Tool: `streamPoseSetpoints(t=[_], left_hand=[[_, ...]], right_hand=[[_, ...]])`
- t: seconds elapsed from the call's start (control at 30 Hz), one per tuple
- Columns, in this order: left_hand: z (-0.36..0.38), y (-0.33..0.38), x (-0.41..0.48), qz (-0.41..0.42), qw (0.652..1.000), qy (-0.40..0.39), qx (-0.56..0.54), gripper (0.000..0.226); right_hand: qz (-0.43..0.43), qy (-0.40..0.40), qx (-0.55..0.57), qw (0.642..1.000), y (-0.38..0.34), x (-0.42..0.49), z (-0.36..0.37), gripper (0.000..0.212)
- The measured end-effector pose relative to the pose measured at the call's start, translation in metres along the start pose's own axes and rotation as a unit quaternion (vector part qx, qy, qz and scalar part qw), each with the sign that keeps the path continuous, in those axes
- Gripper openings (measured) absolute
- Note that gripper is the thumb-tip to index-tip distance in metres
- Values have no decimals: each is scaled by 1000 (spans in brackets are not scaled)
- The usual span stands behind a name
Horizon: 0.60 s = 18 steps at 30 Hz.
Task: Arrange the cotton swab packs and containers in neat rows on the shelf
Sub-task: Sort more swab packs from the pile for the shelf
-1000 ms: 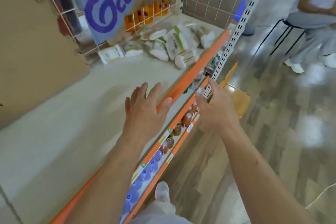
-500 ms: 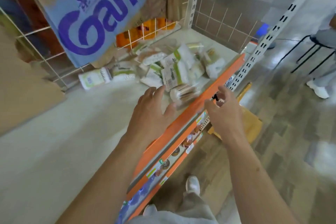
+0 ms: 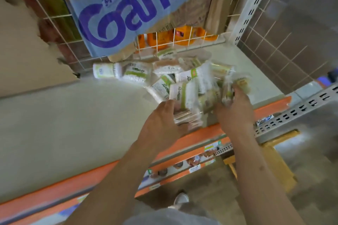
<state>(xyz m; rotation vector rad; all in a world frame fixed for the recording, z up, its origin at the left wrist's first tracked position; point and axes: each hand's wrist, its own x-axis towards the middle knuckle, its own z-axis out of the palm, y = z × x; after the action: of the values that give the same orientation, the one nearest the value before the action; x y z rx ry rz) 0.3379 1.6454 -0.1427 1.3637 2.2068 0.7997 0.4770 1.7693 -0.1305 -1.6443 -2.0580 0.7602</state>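
Note:
Several cotton swab packs [image 3: 192, 76], white with green labels, lie in a loose heap at the back right of the pale shelf [image 3: 82, 118]. A round swab container [image 3: 104, 71] lies on its side to the left of the heap. My left hand [image 3: 161, 122] grips a pack of wooden-stick swabs [image 3: 184, 113] at the heap's near edge. My right hand [image 3: 235, 113] reaches into the heap's right side, its fingers curled round another pack [image 3: 227, 95]. The view is blurred by motion.
A wire grid with a blue banner [image 3: 128, 11] backs the shelf, with orange goods [image 3: 164, 38] behind it. An orange strip [image 3: 270, 105] edges the front. Jars [image 3: 179, 165] stand on the lower shelf. A yellow wooden stand [image 3: 276, 162] is on the floor at right.
Both hands have moved forward from the shelf's orange front edge into the heap and have taken hold of packs. The camera has come closer to the shelf.

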Motion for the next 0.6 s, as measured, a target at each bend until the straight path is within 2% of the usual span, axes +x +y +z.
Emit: streamPoseSetpoints(t=[0.2,0.4,0.5,0.6], left_hand=[[-5,-6,-2,-39,999,5,22,35],[-20,-17,-18,-104,993,8,-59,23],[-27,-24,-29,-144,982,23,-116,22],[-28,-27,-40,-194,956,41,-216,35]], right_hand=[[-33,30,41,998,8,12,-3,38],[-72,136,215,964,-5,-3,-23,22],[-125,88,230,961,-20,-8,-20,35],[-171,14,215,961,-29,-20,-2,43]])
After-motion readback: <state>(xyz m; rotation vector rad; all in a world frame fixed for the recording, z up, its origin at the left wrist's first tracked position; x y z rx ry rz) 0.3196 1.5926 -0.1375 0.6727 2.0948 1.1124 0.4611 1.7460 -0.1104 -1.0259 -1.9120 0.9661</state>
